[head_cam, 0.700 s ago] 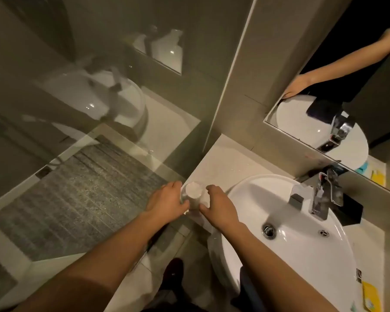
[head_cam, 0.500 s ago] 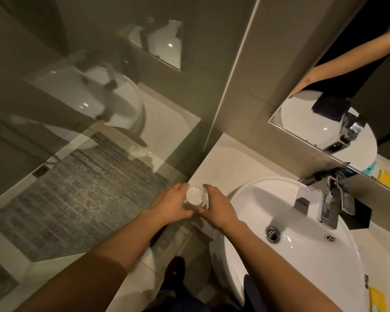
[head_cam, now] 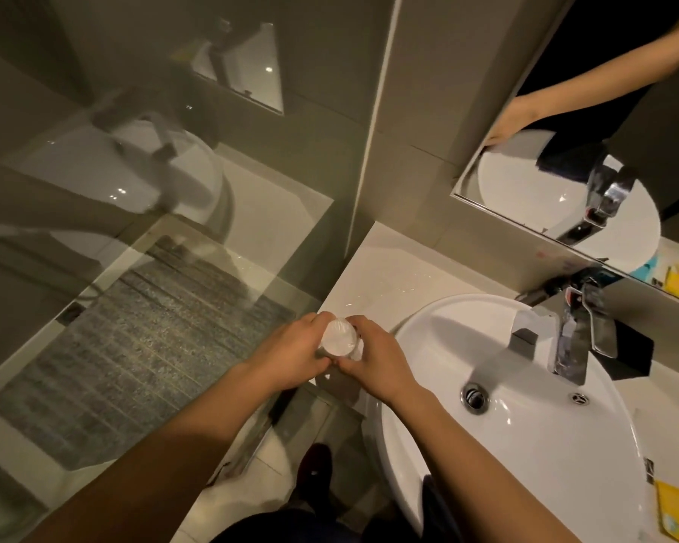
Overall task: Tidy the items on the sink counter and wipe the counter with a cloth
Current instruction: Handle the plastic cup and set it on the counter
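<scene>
Small white-capped clear cylindrical container [head_cam: 340,339] upright at near counter [head_cam: 389,268] edge, clasped between left hand [head_cam: 291,356] and right hand [head_cam: 377,360] grips, equally near.

The one camera sits on my head, looking steeply down and forward, so my two forearms run up from the near edge to my left hand [head_cam: 291,356] and right hand [head_cam: 377,366] at mid-frame. It stands close over the near left corner of the counter [head_cam: 392,276], with the white basin [head_cam: 526,436] filling the right and the glass partition [head_cam: 142,237] the left. At the far right the mirror [head_cam: 588,158] returns a second angle on the basin and one arm.
</scene>
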A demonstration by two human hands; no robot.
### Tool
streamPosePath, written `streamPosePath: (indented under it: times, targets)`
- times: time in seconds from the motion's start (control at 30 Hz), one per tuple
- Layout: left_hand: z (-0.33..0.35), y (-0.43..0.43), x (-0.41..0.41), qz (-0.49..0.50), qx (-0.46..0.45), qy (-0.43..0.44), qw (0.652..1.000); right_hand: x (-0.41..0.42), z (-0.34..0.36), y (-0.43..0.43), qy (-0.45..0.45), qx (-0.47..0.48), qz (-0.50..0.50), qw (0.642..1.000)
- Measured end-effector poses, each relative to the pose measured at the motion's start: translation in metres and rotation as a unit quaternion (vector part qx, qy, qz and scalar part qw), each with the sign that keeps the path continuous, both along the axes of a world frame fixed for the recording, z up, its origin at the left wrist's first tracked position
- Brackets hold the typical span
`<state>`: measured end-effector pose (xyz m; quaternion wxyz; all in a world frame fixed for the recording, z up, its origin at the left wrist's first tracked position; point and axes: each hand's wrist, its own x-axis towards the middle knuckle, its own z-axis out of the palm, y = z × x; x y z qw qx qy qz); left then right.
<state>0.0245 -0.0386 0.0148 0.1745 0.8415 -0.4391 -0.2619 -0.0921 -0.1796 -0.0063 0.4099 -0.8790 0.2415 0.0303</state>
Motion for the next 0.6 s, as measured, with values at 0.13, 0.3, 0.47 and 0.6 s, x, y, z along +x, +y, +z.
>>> streamPosePath:
  times: [0.13,0.3,0.47,0.6]
  targets:
    - [0.036,-0.022,-0.014,-0.057,-0.019,-0.022,0.998,-0.034,0.032,-0.016,-0.049,0.004,-0.038,0.998]
    - [0.084,-0.067,-0.055,-0.154,-0.055,-0.047,0.985,-0.109,0.08,-0.037,-0.103,-0.013,-0.118,0.988]
    - [0.116,-0.128,-0.12,-0.26,-0.097,-0.041,0.96,-0.2,0.111,-0.061,-0.123,-0.027,-0.217,0.968]
    - [0.129,-0.18,-0.18,-0.324,-0.113,-0.016,0.939,-0.271,0.131,-0.087,-0.117,-0.041,-0.279,0.952]
